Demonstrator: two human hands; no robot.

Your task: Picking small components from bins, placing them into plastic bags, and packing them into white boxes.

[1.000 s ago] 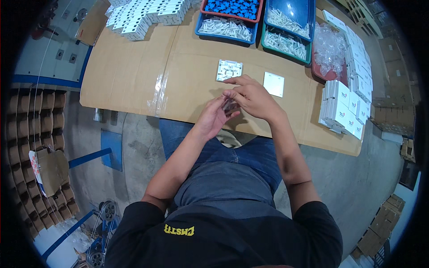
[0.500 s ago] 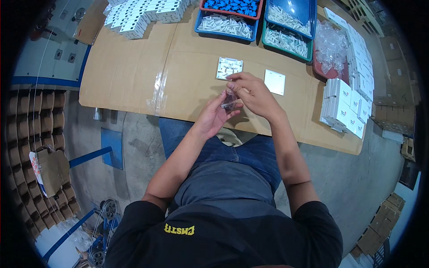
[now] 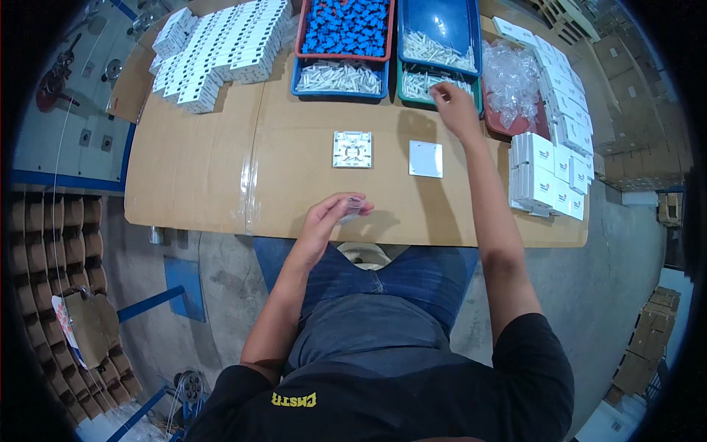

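Red tray (image 3: 343,57), bright-blue plastic pieces (image 3: 346,28) inside; in front of it, blue tray (image 3: 335,95) with white plugs (image 3: 340,76), then white square module (image 3: 352,149), then clear plastic piece (image 3: 354,205), over tan cardboard sheet (image 3: 191,162). Left of it, white boxes (image 3: 221,48) patterned with rows of dark squares; right of it, green tray (image 3: 416,102) and clear plastic heap (image 3: 512,81).

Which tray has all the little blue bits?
The red tray at the picture's top edge: only it holds blue bits. The other red tray holds clear plastic; the rest have white pieces.
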